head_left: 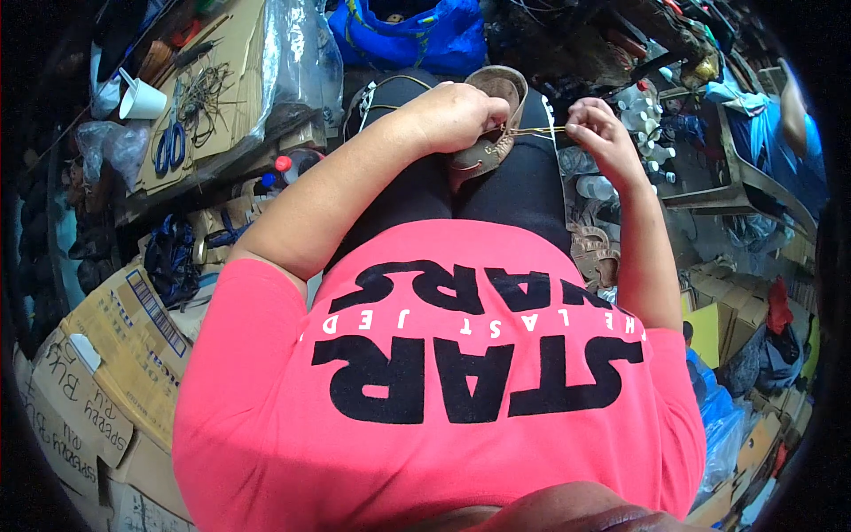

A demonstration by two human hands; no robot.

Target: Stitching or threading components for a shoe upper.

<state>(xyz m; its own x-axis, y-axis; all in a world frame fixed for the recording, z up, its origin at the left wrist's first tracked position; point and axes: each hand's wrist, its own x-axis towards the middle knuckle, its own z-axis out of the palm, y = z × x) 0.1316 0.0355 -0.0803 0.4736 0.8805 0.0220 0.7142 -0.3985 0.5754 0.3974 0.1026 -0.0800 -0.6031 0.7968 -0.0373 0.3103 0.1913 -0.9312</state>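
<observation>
A brown leather shoe upper [481,162] rests over my lap, on my dark trousers. My left hand [461,115] is closed at its upper left side, with fingertips and thumb bent against it. From the shoe a thin yellowish lace [534,131] runs taut to the right. My right hand [599,133] pinches the far end of that lace between thumb and fingers, a short way from the shoe. More thin cord [394,82] loops over my left thigh, behind the left forearm. Whatever lies inside the left fingers is hidden.
Flat cardboard [222,97] at the left bears blue-handled scissors [169,147] and a tangle of laces [206,99]. Next to it stands a white cup [142,100]. A blue bag [412,40] lies ahead. Several bottles [640,111] and another brown shoe [592,253] are at the right.
</observation>
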